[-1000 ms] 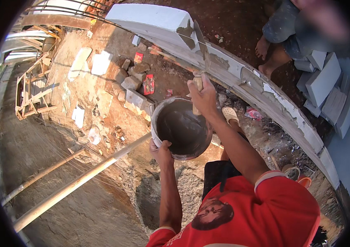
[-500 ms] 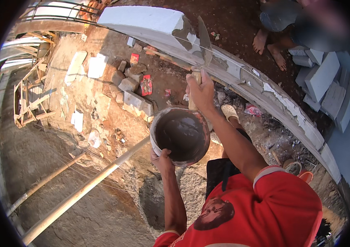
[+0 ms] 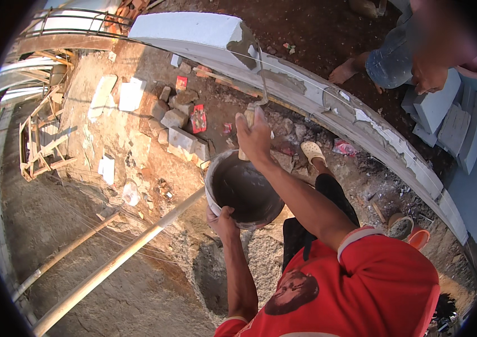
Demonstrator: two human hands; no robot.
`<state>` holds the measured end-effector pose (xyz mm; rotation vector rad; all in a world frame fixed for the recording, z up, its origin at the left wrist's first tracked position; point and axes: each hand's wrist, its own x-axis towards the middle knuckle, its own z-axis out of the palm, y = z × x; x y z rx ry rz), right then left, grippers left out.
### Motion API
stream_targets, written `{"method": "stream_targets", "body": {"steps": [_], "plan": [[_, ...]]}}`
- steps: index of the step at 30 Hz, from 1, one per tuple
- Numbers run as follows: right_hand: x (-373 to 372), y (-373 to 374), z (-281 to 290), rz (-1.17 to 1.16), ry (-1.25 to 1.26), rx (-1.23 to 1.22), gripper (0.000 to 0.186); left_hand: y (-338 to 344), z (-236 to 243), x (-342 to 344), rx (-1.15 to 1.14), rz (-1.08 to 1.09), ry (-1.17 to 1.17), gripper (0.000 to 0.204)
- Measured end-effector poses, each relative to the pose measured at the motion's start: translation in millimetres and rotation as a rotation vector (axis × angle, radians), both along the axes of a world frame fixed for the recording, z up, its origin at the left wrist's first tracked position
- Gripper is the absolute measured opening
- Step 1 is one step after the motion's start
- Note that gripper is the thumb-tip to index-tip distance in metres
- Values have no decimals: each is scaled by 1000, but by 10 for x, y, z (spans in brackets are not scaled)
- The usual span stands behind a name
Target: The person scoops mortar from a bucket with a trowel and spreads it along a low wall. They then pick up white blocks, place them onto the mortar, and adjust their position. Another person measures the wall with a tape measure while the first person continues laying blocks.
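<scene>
My left hand (image 3: 224,223) grips the rim of a round bucket (image 3: 210,194), thumb over the edge. Grey wet mortar (image 3: 241,182) lies inside it. In my right hand (image 3: 255,137) is a trowel (image 3: 262,73), held by its wooden handle above the bucket's far rim. Its blade shows nearly edge-on, beside the mortar-smeared end of a large white block (image 3: 188,29); whether they touch I cannot tell. The block sits on a low wall (image 3: 306,92), whose top has patches of grey mortar to the block's right.
Across the wall a co-worker's hand (image 3: 430,80) is at a stack of pale blocks (image 3: 454,129). A string runs along the wall. Bamboo poles (image 3: 120,261) slant at lower left. Rubble (image 3: 175,118) lies beyond the bucket; an orange pail (image 3: 418,238) stands at right.
My right hand has drawn back and left, and the trowel blade has turned from broadside to edge-on near the block's end. The co-worker has bent toward the stacked blocks. The bucket has barely moved.
</scene>
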<state>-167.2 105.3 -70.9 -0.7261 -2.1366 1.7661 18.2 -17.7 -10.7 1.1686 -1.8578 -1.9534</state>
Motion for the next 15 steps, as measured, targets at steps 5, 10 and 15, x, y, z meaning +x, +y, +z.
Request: {"method": "stream_targets", "body": {"steps": [5, 10, 15], "plan": [[-406, 261, 135, 28, 67, 103, 55, -25, -34, 86, 7, -17, 14, 34], [-786, 641, 354, 212, 87, -184, 50, -64, -103, 214, 26, -41, 38, 32], [62, 803, 350, 126, 87, -653, 41, -91, -201, 278, -6, -73, -8, 34]]}}
